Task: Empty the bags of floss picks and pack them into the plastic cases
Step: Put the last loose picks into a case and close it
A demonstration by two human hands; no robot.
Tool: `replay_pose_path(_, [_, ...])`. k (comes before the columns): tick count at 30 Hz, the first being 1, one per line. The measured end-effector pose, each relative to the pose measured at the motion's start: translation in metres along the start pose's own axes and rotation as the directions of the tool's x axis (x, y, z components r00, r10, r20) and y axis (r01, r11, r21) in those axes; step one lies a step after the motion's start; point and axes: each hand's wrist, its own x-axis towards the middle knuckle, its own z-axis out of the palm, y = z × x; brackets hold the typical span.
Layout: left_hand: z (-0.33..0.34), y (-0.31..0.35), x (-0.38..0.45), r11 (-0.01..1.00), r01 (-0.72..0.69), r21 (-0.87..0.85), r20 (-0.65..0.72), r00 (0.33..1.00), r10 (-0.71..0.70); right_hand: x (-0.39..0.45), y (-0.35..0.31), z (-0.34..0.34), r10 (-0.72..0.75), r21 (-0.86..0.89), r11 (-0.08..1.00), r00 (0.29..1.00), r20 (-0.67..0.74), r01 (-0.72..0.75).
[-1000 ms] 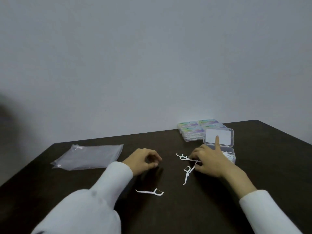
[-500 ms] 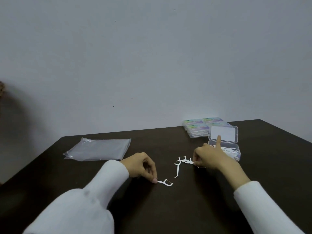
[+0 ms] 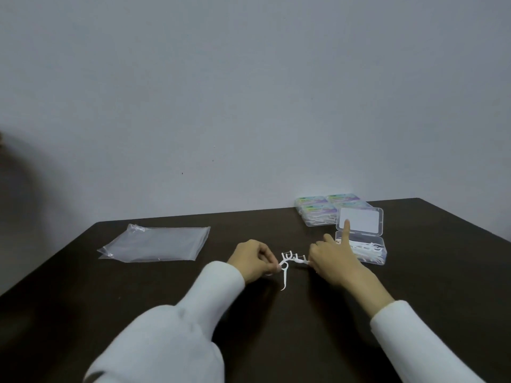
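Observation:
A few white floss picks (image 3: 293, 258) lie together on the dark table (image 3: 276, 327) between my hands. My left hand (image 3: 253, 259) pinches one floss pick (image 3: 282, 265) at the left side of that group, and another pick (image 3: 284, 280) points toward me just below. My right hand (image 3: 333, 258) grips the picks at the group's right end, with its index finger raised. Just behind that hand an open clear plastic case (image 3: 370, 252) holds several picks, its lid (image 3: 359, 221) standing up.
Several closed, filled cases (image 3: 318, 211) sit at the back right by the wall. An empty clear plastic bag (image 3: 154, 243) lies flat at the back left. The table's right edge slants off past the open case.
My left hand slid a stray floss pick rightward and brought it to the group. My right hand stayed on the picks by the open case.

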Motion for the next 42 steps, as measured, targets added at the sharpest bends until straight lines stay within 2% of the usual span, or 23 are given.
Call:
replay_pose_path(3, [0.017, 0.004, 0.009, 0.997, 0.071, 0.02, -0.119, 0.991, -0.068, -0.002, 0.017, -0.003, 0.021, 0.025, 0.999, 1.0, -0.022, -0.02])
replay_pose_path(8, [0.022, 0.013, 0.014, 0.968, 0.155, 0.198, -0.159, 0.979, -0.125, -0.007, 0.051, -0.014, 0.073, 0.1, 0.993, 0.993, -0.092, -0.064])
replay_pose_path(15, [0.018, 0.027, 0.021, 0.784, 0.295, 0.546, -0.224, 0.953, -0.202, -0.013, 0.087, -0.002, 0.171, 0.052, 0.985, 0.981, -0.094, -0.167])
replay_pose_path(20, [0.023, 0.039, 0.025, 0.672, 0.197, 0.713, -0.081, 0.976, -0.2, -0.008, 0.095, 0.005, 0.174, 0.031, 0.985, 0.98, -0.097, -0.172])
replay_pose_path(24, [0.026, 0.043, 0.025, 0.543, 0.09, 0.835, 0.027, 0.978, -0.205, -0.006, 0.098, 0.01, 0.173, 0.026, 0.985, 0.979, -0.109, -0.171])
replay_pose_path(26, [0.025, 0.044, 0.027, 0.531, 0.068, 0.844, 0.042, 0.981, -0.191, -0.007, 0.1, 0.014, 0.174, 0.06, 0.984, 0.978, -0.113, -0.168])
replay_pose_path(34, [0.032, 0.062, 0.043, 0.584, 0.03, 0.811, -0.094, 0.992, 0.08, -0.013, 0.115, 0.025, 0.262, 0.257, 0.945, 0.935, -0.238, -0.2])
replay_pose_path(36, [0.039, 0.072, 0.05, 0.571, -0.01, 0.821, -0.111, 0.978, 0.177, -0.013, 0.119, 0.031, 0.331, 0.337, 0.915, 0.893, -0.306, -0.224])
replay_pose_path(39, [0.053, 0.087, 0.062, 0.544, -0.088, 0.834, -0.098, 0.947, 0.305, -0.013, 0.12, 0.051, 0.474, 0.528, 0.82, 0.777, -0.413, -0.22])
replay_pose_path(42, [0.069, 0.101, 0.074, 0.492, -0.153, 0.857, -0.052, 0.925, 0.377, -0.015, 0.121, 0.067, 0.573, 0.736, 0.664, 0.72, -0.391, -0.129])
